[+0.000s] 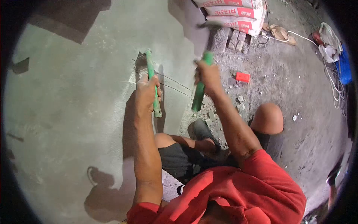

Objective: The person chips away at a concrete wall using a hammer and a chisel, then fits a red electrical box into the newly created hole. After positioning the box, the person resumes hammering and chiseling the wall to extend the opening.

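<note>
Green rod (150, 66) in the left hand (146, 91), hammer (207, 58) in the right hand (210, 77).
Head view: the left hand's grip closes around the rod's middle, the rod's upper end beside a broken hole (140, 62) in the wall (82, 112); the right hand's grip wraps the hammer, apart from the rod.

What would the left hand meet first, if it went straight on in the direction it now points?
Probably the chipped hole in the grey wall, just ahead of the left hand; depth is unclear from this single view.
</note>
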### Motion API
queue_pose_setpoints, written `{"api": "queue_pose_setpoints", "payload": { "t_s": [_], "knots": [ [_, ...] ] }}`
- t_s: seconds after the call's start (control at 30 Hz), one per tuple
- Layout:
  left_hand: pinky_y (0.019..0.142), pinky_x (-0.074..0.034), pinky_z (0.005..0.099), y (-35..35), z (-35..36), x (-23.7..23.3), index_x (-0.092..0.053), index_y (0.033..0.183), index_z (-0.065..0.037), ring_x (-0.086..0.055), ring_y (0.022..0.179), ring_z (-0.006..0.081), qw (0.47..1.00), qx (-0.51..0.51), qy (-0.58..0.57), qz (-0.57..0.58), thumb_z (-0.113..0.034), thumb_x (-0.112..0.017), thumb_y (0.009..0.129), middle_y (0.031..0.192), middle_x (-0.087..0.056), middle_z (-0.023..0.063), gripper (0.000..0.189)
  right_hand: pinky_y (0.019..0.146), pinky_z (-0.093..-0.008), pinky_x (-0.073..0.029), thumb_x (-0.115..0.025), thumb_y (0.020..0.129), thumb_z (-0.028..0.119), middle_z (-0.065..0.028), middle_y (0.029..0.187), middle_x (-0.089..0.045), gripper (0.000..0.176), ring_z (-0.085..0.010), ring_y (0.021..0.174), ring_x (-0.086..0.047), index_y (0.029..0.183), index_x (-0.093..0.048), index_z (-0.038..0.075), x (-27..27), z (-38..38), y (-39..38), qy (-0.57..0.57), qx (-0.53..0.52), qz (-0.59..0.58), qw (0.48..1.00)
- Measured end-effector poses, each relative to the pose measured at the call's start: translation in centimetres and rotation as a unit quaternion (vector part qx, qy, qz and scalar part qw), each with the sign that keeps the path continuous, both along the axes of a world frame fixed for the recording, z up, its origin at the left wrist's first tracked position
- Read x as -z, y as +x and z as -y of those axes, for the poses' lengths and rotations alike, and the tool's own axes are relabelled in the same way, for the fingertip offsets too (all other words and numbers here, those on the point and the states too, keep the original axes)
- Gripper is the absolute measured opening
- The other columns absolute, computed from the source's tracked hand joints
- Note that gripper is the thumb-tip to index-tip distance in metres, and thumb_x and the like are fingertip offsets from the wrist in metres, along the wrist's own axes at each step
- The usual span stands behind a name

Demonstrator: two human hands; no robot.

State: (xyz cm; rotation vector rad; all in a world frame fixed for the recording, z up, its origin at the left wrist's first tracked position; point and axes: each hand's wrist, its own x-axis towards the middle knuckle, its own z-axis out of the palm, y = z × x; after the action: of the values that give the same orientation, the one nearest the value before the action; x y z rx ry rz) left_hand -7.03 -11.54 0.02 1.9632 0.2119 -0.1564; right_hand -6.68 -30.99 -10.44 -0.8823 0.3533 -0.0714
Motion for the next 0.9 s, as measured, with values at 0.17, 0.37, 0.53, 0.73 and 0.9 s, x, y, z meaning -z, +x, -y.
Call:
{"api": "queue_pose_setpoints", "payload": {
  "t_s": [0.17, 0.37, 0.53, 0.73, 0.9],
  "knots": [
    [0.039, -0.041, 0.0262, 0.3, 0.1, 0.1, -0.054, 0.094, -0.008, -0.05, 0.051, 0.0089, 1.0, 0.007, -0.008, 0.013, -0.026, -0.062, 0.096, 0.076, -0.051, -0.0001, 0.02, 0.048, -0.0331, -0.047, -0.059, 0.09, 0.021, -0.0064, 0.056, -0.054, 0.029, -0.0175, 0.049, -0.056, 0.065, -0.054, 0.008, -3.2, 0.2, 0.8, 0.122, 0.224, 0.099, 0.962],
    [0.039, -0.041, 0.0281, 0.3, 0.6, -0.7, -0.055, 0.096, -0.008, -0.05, 0.05, 0.0102, 0.999, -0.012, -0.04, 0.012, -0.025, -0.062, 0.095, 0.076, -0.051, 0.0005, 0.019, 0.047, -0.0344, -0.046, -0.066, 0.085, 0.022, -0.0057, 0.057, -0.055, 0.029, -0.016, 0.049, -0.055, 0.066, -0.058, 0.001, 1.7, -9.0, -1.4, -0.222, -0.291, 0.038, 0.93],
    [0.038, -0.041, 0.0303, -0.2, 0.0, -0.2, -0.055, 0.095, -0.004, -0.05, 0.048, 0.012, 1.0, -0.009, -0.006, -0.003, -0.018, -0.057, 0.094, 0.075, -0.051, 0.0024, 0.015, 0.044, -0.0338, -0.045, -0.065, 0.087, 0.017, -0.0078, 0.058, -0.057, 0.023, -0.0179, 0.046, -0.056, 0.075, -0.061, -0.002, 4.3, -6.1, -3.1, -0.311, -0.153, 0.128, 0.929],
    [0.037, -0.04, 0.0309, 0.0, 0.6, 0.2, -0.054, 0.094, -0.004, -0.05, 0.046, 0.0129, 1.0, -0.011, 0.011, -0.008, -0.019, -0.057, 0.094, 0.075, -0.05, 0.0029, 0.016, 0.047, -0.03, -0.045, -0.058, 0.092, 0.024, -0.0073, 0.053, -0.054, 0.035, -0.0176, 0.046, -0.055, 0.063, -0.051, 0.007, -3.5, 0.2, -1.2, 0.069, 0.105, 0.076, 0.989],
    [0.036, -0.039, 0.0312, 0.7, 0.7, 0.9, -0.053, 0.09, -0.003, -0.049, 0.045, 0.0129, 0.999, 0.006, 0.026, 0.019, -0.019, -0.057, 0.094, 0.073, -0.051, 0.0034, 0.017, 0.047, -0.0327, -0.047, -0.063, 0.085, 0.009, -0.0034, 0.062, -0.057, 0.016, -0.0149, 0.049, -0.056, 0.07, -0.059, 0.003, 3.8, -9.0, 1.5, -0.149, -0.185, 0.139, 0.961]
  ]
}}
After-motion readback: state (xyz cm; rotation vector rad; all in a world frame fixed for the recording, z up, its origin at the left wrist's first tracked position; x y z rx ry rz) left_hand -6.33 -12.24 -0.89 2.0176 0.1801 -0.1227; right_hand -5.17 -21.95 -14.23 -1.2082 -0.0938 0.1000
